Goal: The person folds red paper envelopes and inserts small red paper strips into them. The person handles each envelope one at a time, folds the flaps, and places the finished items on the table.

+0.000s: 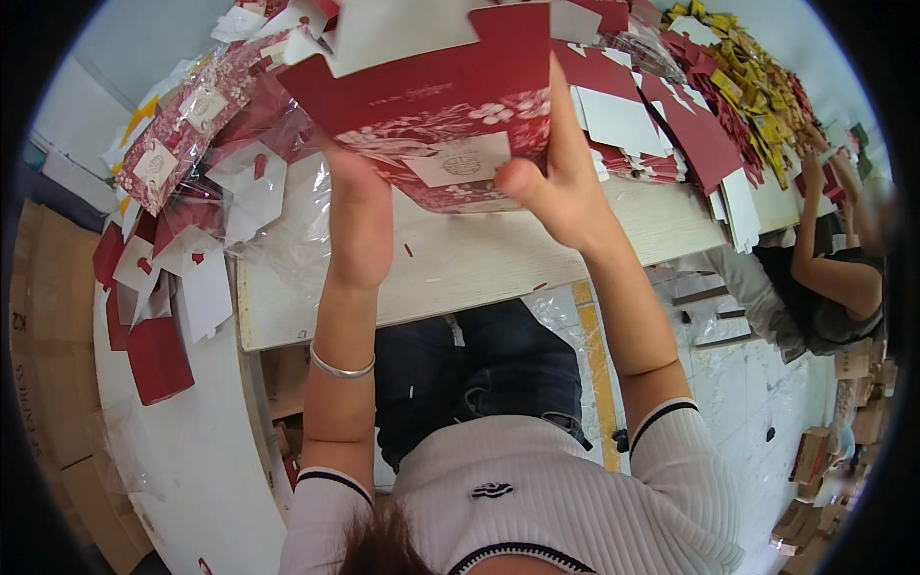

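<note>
Above the table, a red cardboard box (431,105) with white and pink floral print and a pale label panel is held up between my two hands. Its white flaps stand out at the far end. My left hand (360,211) presses against the box's left side, its fingers hidden behind the cardboard. On the right side my right hand (561,187) grips it, the thumb lying on the printed front and the fingers running up along the edge.
A white table (450,268) lies below. At the left are plastic-wrapped floral packages (182,134) and red-and-white boxes (158,359). Flat red-and-white card pieces (623,115) and a heap of yellow-and-red pieces (752,81) fill the back right. Another person (834,278) works at the far right.
</note>
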The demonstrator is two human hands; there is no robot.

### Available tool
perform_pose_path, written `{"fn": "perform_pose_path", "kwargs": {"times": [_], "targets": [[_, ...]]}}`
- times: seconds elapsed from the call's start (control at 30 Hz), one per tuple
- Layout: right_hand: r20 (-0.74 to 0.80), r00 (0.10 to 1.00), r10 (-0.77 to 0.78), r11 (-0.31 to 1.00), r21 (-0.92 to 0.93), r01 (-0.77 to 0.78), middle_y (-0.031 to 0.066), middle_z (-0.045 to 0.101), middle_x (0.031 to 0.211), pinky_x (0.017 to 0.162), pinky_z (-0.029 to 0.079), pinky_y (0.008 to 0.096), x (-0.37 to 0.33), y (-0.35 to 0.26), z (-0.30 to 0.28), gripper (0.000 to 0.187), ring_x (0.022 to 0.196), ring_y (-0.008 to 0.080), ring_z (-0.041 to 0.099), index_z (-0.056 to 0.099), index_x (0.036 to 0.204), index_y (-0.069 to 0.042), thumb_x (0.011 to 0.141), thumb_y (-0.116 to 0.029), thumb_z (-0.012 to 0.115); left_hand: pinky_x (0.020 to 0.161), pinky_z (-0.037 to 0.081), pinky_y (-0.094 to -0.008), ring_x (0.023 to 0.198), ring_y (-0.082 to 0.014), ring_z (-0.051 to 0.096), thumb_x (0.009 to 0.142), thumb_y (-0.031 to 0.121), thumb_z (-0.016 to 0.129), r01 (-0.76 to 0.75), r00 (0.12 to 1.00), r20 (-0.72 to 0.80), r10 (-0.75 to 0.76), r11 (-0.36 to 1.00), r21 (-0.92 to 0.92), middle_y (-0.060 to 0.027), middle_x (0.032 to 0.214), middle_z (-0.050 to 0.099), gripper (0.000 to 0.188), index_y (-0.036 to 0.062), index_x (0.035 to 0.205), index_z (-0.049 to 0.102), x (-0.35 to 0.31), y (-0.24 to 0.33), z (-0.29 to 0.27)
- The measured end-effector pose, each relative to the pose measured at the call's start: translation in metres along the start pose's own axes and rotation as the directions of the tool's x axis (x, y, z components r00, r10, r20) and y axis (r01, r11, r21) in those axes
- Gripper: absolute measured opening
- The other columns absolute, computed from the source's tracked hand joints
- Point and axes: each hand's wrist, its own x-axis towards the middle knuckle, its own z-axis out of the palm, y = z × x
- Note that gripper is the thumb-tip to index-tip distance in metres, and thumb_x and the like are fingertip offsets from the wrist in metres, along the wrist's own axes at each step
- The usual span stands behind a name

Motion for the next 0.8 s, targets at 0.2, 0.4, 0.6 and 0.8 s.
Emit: {"fn": "perform_pose_path", "kwargs": {"times": [0.2,0.4,0.6,0.8], "targets": [[0.007,0.978,0.210,0.959,0.193,-0.208,0.0148,0.040,0.124,0.094,0.031,0.0314,0.007,-0.033,0.000,0.061,0.112,0.0204,0.040,0.030,0.127,-0.001,0.083,-0.035,0.055,0.100,0.025,-0.0350,0.116,-0.0183,0.038,0.091,0.032,0.039,-0.017,0.952,-0.295,0.085,0.974,0.225,-0.0087,0.126,0.040,0.050,0.0023,0.129,0.029,0.003,0.016,0.026],[-0.209,0.975,0.070,0.952,0.306,-0.003,0.0119,0.042,0.118,0.090,0.032,0.0271,-0.003,-0.030,0.009,0.046,0.107,0.0171,0.041,0.028,0.127,-0.002,0.087,-0.018,0.045,0.091,0.033,-0.0285,0.106,-0.0153,0.039,0.073,0.002,0.048,-0.175,0.952,-0.220,0.215,0.967,0.187,-0.0093,0.119,0.037,0.057,0.0023,0.126,0.028,-0.009,0.021,0.054],[-0.246,0.960,-0.135,0.975,-0.205,0.085,0.0112,0.039,0.122,0.095,0.031,0.0305,-0.026,-0.015,0.016,0.050,0.110,0.0184,0.040,0.033,0.126,-0.001,0.077,0.000,0.044,0.093,0.032,-0.0297,0.109,-0.0159,0.038,0.076,0.003,0.048,-0.064,0.957,-0.269,0.110,0.983,0.171,-0.0095,0.121,0.037,0.053,0.0032,0.125,0.028,-0.021,0.008,0.048],[-0.417,0.901,0.115,0.973,0.229,-0.018,0.0096,0.042,0.121,0.093,0.032,0.0282,-0.033,-0.010,0.012,0.049,0.109,0.0167,0.041,0.036,0.123,-0.002,0.075,0.002,0.043,0.102,0.023,-0.0347,0.125,-0.0207,0.028,0.086,0.022,0.049,0.049,0.990,0.138,0.003,0.928,-0.370,-0.0141,0.137,0.027,0.061,0.0019,0.135,0.018,-0.028,0.009,0.027]]}}
